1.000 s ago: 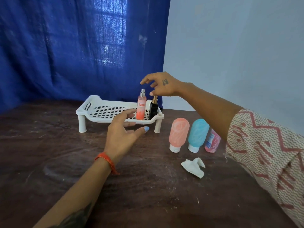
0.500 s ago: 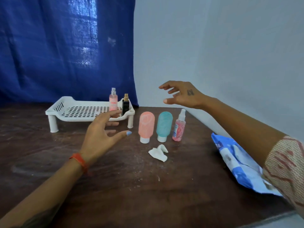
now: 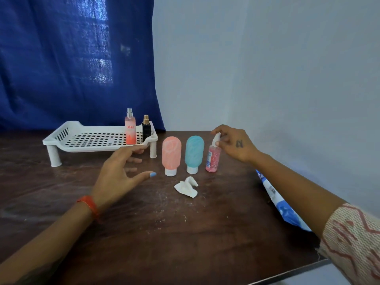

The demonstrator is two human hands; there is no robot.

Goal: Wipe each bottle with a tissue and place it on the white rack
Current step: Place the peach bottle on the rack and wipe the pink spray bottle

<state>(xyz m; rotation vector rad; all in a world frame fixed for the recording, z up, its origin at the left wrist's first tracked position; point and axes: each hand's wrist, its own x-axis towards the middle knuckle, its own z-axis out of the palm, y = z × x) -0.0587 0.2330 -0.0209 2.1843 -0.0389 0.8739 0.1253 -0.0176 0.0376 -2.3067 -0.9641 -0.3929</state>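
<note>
white rack (image 3: 67, 138), centre left, holds a pink spray (image 3: 130, 128) and black bottle (image 3: 146, 128). left hand (image 3: 117, 173) spread, empty; right hand (image 3: 236, 146) pinches the small spray's (image 3: 213, 159) top.

Dark wooden table (image 3: 144, 233). White rack (image 3: 61, 138) near its back edge; three bottles (image 3: 194, 154) beside it; tissue (image 3: 186, 187) mid-table; blue packet (image 3: 275, 199) at right edge.

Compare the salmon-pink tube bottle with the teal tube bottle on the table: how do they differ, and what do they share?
The salmon-pink tube bottle is pink; the teal tube bottle is blue-green. The pink one stands nearer the white rack, the teal one nearer the small pink spray bottle. Both stand cap-down on white caps, rounded on top, neither held.
</note>
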